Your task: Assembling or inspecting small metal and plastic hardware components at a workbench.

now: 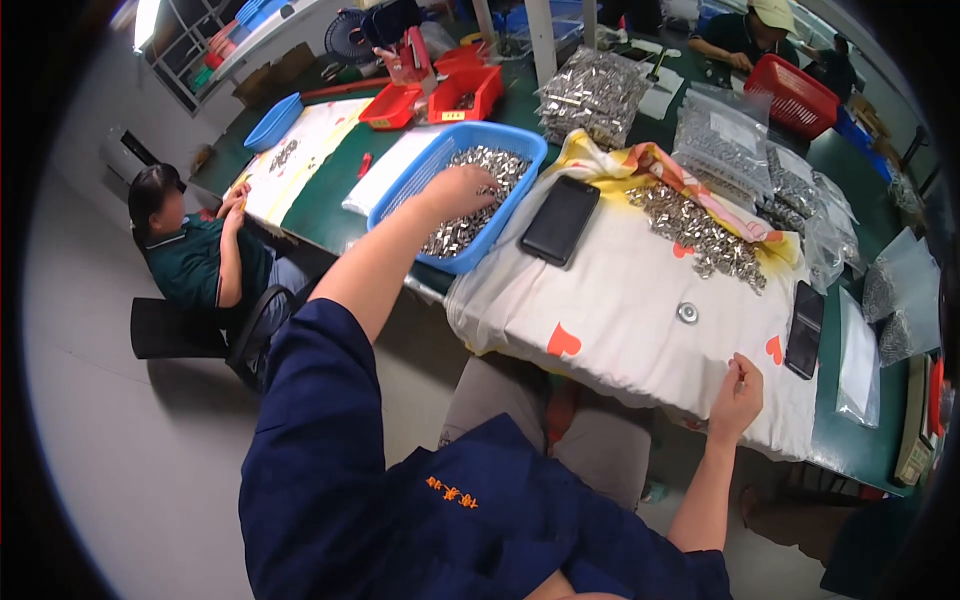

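Observation:
My left hand (462,191) reaches over a blue plastic basket (533,142). Its fingers look loosely spread, tips just above the small shiny metal parts (455,236) heaped inside. At the cloth's near right edge, my right hand (738,400) has its fingers curled against the thumb. Anything pinched there is too small to make out. Another heap of small metal parts (700,228) lies on the white cloth (620,310) with red hearts, partly against its folded yellow-orange border. Between that heap and my right hand sits a small round metal disc (687,313).
A black phone (560,221) lies beside the basket; another phone (804,330) lies at right. Bags of metal parts (592,97) and more clear bags (722,140) stand behind the cloth. Red bins (466,93) are at the back. A co-worker (200,240) sits left; another person (750,40) works opposite.

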